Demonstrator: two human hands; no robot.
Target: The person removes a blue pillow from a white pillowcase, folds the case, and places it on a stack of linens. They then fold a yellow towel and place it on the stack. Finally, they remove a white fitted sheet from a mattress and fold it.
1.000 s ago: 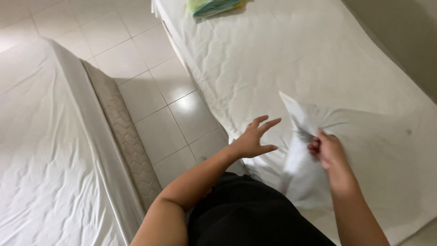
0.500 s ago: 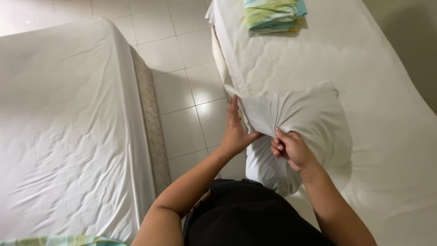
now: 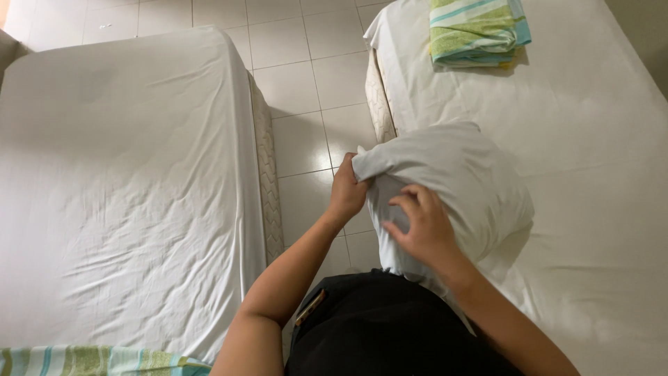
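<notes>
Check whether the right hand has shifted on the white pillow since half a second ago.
Yes. The right hand, earlier gripping a bunch of cloth at the white pillow's near edge, now lies open-fingered on top of it, further from the black-clothed body.

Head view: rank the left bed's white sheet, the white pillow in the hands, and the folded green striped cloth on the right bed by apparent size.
1. left bed's white sheet
2. white pillow, though nearer the camera, so it looks enlarged
3. folded green striped cloth

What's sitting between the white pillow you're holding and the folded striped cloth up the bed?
Nothing: in the head view only bare white sheet lies between the pillow and the folded striped cloth.
</notes>
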